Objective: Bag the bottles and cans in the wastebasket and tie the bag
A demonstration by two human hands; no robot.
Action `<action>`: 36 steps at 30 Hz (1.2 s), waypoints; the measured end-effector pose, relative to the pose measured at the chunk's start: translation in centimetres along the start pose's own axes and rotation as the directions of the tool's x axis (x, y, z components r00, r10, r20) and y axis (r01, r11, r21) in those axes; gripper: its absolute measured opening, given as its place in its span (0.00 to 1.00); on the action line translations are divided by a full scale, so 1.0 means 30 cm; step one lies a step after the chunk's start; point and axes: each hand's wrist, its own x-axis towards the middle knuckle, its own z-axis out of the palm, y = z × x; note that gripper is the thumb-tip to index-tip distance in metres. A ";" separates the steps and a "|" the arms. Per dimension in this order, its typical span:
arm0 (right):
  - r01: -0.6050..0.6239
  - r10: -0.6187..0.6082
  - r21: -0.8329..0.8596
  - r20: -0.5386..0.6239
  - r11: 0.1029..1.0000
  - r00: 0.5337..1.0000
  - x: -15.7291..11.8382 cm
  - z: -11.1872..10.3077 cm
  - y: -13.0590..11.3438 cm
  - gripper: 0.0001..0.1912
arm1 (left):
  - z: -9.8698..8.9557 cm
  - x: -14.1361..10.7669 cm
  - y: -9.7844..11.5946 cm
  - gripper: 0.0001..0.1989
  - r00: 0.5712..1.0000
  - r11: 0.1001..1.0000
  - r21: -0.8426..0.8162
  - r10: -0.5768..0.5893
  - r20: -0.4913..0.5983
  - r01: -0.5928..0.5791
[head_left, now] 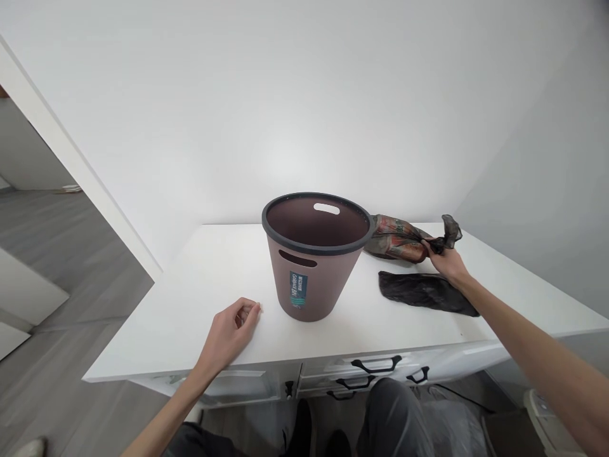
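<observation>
A mauve garbage bin (311, 279) with a dark rim stands upright on the white countertop (204, 273), its inside showing no bag. Behind it to the right lies a black see-through bag (397, 240) with red-printed items inside. My right hand (445, 259) is closed around the gathered neck of that bag. Below it a folded black bag (423, 291) lies flat on the counter. My left hand (238, 325) rests on the counter left of the bin, its fingers curled with nothing visible in them and not touching the bin.
White walls rise behind and to the right of the counter. Drawers with black handles (375, 365) are under its front edge. My knees are below, near a clear plastic bag (451, 428) and a pale appliance (547, 422) on the floor at the right.
</observation>
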 end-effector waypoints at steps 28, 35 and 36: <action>0.182 -0.061 -0.426 0.282 0.886 0.958 -0.732 0.140 -0.333 0.43 | -0.006 -0.032 0.003 0.23 0.995 0.994 0.062 0.093 -0.031 -0.091; 0.234 -0.086 -0.411 0.346 0.881 0.934 -0.801 0.097 -0.438 0.38 | 0.004 -0.024 -0.021 0.23 0.994 0.992 0.073 0.107 -0.026 -0.105; 0.236 -0.088 -0.412 0.347 0.880 0.934 -0.807 0.091 -0.450 0.37 | 0.004 -0.023 -0.022 0.23 0.994 0.992 0.072 0.106 -0.026 -0.104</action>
